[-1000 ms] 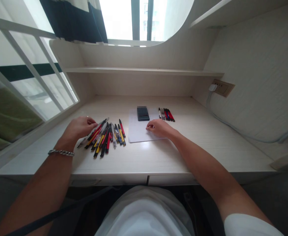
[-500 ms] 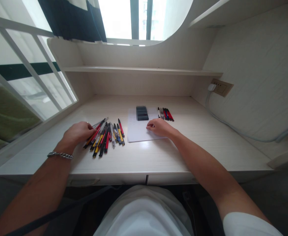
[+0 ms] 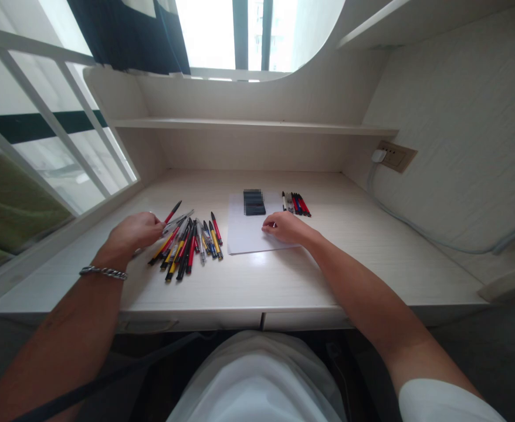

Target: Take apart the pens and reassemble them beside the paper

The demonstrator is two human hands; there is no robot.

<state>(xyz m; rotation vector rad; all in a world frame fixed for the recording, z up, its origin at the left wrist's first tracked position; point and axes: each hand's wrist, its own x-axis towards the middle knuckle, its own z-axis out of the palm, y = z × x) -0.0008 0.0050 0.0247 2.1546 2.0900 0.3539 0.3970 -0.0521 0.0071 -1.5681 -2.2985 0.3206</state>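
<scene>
At the left of the desk, my left hand [image 3: 141, 231] pinches a red pen with a black end [image 3: 173, 212], its tip pointing up and away. The hand is beside a loose heap of pens [image 3: 180, 249] in red, black, yellow and clear, lying across one another. My right hand [image 3: 284, 227] rests on a white sheet of paper [image 3: 242, 237], fingers loosely curled with a gap by the thumb and nothing visible in them. Just beyond it lies a row of several pens [image 3: 296, 204], side by side. A dark, partly blurred flat object [image 3: 254, 203] lies on the paper.
The pale desk [image 3: 257, 287] has drawers along its front edge. A low shelf [image 3: 257, 124] runs across the back below a window. At the right, a white plug [image 3: 378, 156] sits in a wall socket, its cable [image 3: 416, 225] trailing along the desk side. White rails [image 3: 41, 111] stand at left.
My left hand has drawn slightly left, and the red pen in it now stands out from the heap, turned away from the other pens. My right hand has stayed put.
</scene>
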